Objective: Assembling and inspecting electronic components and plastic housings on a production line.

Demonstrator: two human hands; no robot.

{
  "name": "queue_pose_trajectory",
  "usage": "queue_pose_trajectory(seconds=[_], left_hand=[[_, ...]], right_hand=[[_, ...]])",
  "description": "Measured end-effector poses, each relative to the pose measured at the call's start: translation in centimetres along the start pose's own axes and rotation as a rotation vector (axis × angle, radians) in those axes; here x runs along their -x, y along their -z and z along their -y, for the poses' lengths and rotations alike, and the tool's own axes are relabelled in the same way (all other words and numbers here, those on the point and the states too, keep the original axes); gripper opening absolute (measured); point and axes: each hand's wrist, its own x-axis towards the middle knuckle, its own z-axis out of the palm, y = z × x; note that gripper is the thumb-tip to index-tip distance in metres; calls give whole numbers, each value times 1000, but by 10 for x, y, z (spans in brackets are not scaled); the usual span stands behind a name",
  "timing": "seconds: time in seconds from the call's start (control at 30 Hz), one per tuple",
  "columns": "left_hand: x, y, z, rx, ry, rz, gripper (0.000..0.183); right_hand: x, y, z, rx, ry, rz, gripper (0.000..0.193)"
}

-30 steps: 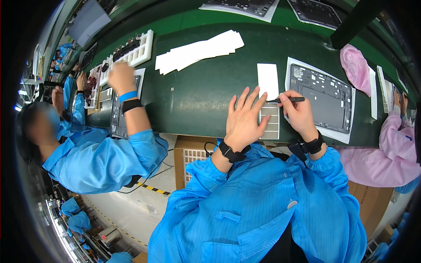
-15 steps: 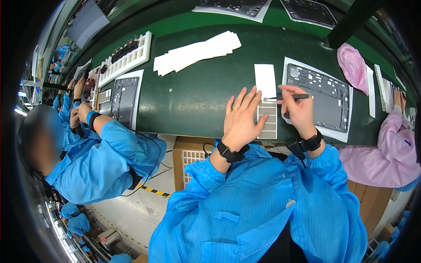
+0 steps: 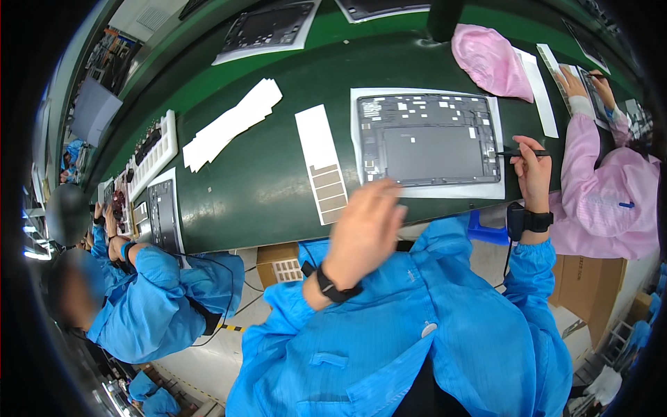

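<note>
Right fingers (image 3: 529, 157) pinch black tweezers (image 3: 510, 153); whether left fingers (image 3: 372, 203) hold anything, I cannot tell.

- Dark green counter (image 3: 250, 201) curving across the upper frame, a dark post (image 3: 445, 19) standing at its top.
- Pale floor (image 3: 219, 356) at lower left, with yellow-and-black tape (image 3: 231, 327).
- Brown cardboard box (image 3: 587, 285) at lower right.
- Bright lights (image 3: 36, 256) along the left edge.
</note>
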Motion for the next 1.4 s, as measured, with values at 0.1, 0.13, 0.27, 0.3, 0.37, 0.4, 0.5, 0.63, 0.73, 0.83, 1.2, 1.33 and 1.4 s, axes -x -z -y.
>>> queue_pose_trajectory(seconds=[0.1, 0.13, 0.27, 0.3, 0.37, 0.4, 0.5, 0.63, 0.73, 0.83, 1.2, 1.33, 1.4], left_hand=[[-26, -58, -25, 135, -183, 161, 32], [-35, -73, -30, 125, -188, 167, 32], [-59, -123, -45, 31, -278, 159, 43], [-62, -129, -47, -15, -275, 125, 47], [-66, -134, -50, -19, -236, 130, 49], [-66, -136, -51, -16, -187, 135, 51], [-69, -136, -52, -57, -185, 157, 52], [-74, -137, -53, -88, -176, 181, 52], [-75, -138, -55, -134, -199, 173, 53], [-75, -140, -56, -175, -222, 147, 54], [-89, -148, -56, -224, -206, 160, 52], [-90, -150, -55, -205, -209, 168, 49], [-90, -150, -53, -243, -224, 152, 47]], right_hand=[[-3, 3, 0, 57, 13, 44, 20], [-4, 0, 2, 88, -14, 61, 19], [-6, 3, 5, 149, 6, 108, 17], [-7, 6, 5, 185, -8, 135, 16], [-11, 6, 8, 184, 1, 156, 16], [-11, 7, 9, 190, 2, 183, 15], [-7, 4, 15, 259, 7, 202, 14], [-4, -1, 21, 390, 135, 199, 13], [-5, -2, 29, 579, 252, 244, 13], [-2, -9, 43, 641, 313, 283, 14], [-3, -8, 43, 654, 304, 270, 13], [-5, -7, 43, 664, 317, 268, 13], [-5, -9, 43, 664, 324, 277, 12]])
